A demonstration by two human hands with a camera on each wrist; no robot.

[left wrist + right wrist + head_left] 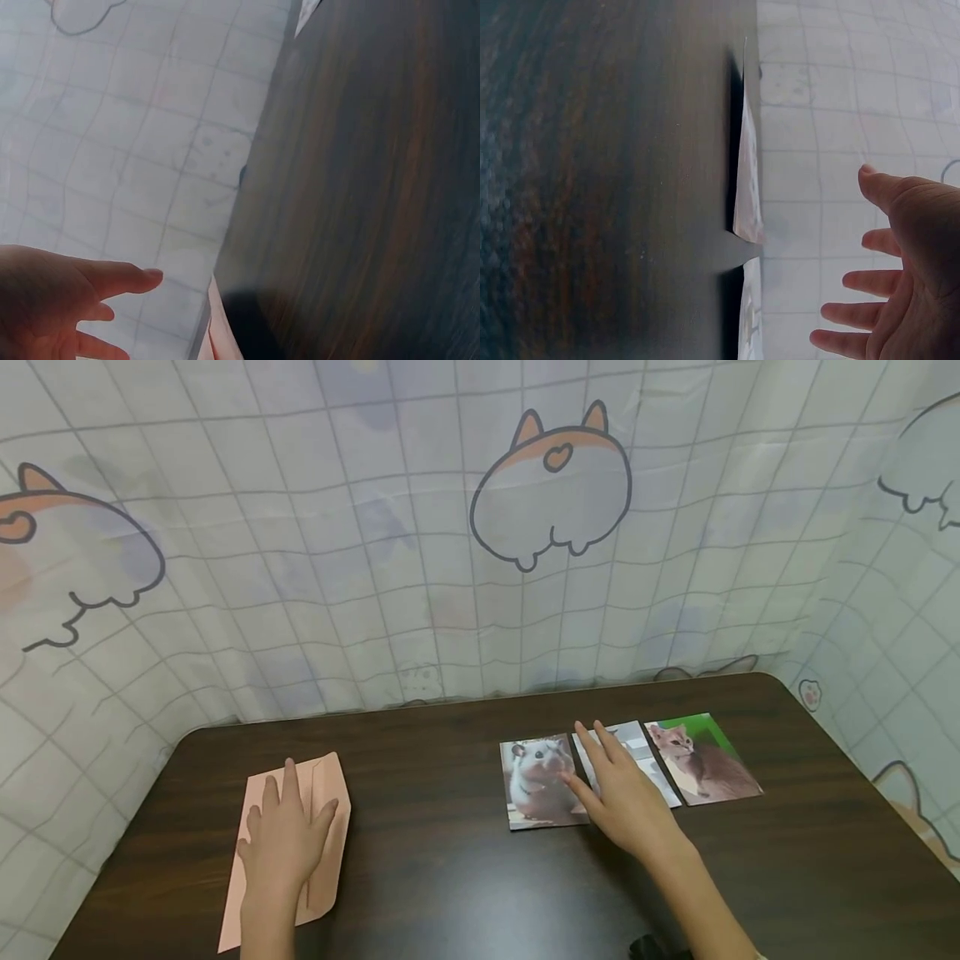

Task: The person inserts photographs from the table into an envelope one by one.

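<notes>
My left hand lies over a pink envelope at the left of the table, fingers spread and straight. In the left wrist view, that hand shows a straight thumb, with a sliver of the envelope low in the picture. At the right, my right hand hovers with spread fingers over the middle one of three picture cards, a pale card that it partly hides. To its left lies a hamster card, to its right a cat card with a green corner.
The dark wooden table has rounded far corners. Behind it hangs a white checked cloth with cartoon corgis. A small black object shows at the near edge, by the right forearm.
</notes>
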